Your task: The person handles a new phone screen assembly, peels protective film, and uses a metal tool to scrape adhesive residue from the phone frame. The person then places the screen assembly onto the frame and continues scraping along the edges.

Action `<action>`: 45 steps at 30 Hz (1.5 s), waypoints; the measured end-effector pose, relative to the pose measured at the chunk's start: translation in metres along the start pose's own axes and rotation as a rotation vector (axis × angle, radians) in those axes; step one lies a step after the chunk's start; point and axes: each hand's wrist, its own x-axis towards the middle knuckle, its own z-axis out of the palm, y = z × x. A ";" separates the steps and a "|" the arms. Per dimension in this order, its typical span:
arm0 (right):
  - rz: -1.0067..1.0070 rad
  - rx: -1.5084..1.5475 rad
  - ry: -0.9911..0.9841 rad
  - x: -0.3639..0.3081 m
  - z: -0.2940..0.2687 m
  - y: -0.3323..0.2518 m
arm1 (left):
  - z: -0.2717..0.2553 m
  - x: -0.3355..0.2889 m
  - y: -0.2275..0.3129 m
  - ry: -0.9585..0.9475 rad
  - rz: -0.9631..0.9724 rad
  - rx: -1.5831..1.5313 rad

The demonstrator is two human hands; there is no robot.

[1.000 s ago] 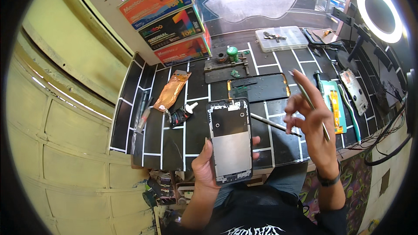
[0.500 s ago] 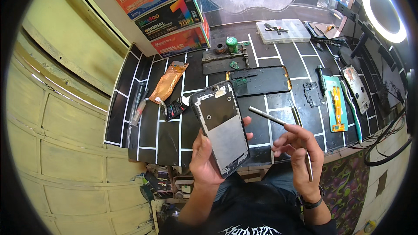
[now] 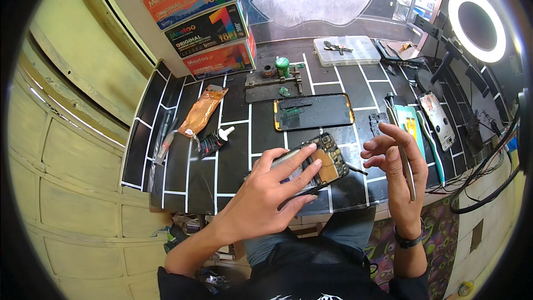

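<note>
My left hand [image 3: 269, 189] reaches over an opened phone [image 3: 333, 166], its fingers across the top and its thumb along the near edge. Camera parts, a board and a copper-coloured patch show on the phone's upper end; my hand covers much of the rest. My right hand [image 3: 402, 169] is raised to the right of the phone, with metal tweezers [image 3: 410, 175] between thumb and fingers. A short dark rod end [image 3: 358, 170] sticks out beside the phone; what it belongs to is hidden.
Beyond the phone lie a black back cover [image 3: 313, 112] and a metal holder [image 3: 269, 89] with a green jar [image 3: 282, 66]. A glue tube [image 3: 214, 143] and a copper-coloured pouch [image 3: 202, 112] are left. A plastic case [image 3: 347, 51] and ring light [image 3: 477, 25] stand farther right.
The phone has been turned over and lowered, so its inner parts now face up. My left hand has gone from under it to over it. My right hand has risen slightly with the tweezers.
</note>
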 end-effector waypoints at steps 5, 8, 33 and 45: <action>-0.016 -0.032 -0.142 -0.003 -0.009 0.009 | 0.011 -0.010 -0.018 -0.088 0.051 0.163; -0.026 -0.094 -0.195 -0.005 -0.011 0.016 | 0.018 -0.015 -0.028 -0.114 0.078 0.187; -0.214 -0.372 -0.267 -0.028 -0.017 0.035 | 0.030 -0.037 -0.032 -0.034 0.219 0.178; -0.436 -0.060 -0.152 -0.028 -0.023 0.064 | 0.030 -0.041 -0.014 -0.024 0.058 0.393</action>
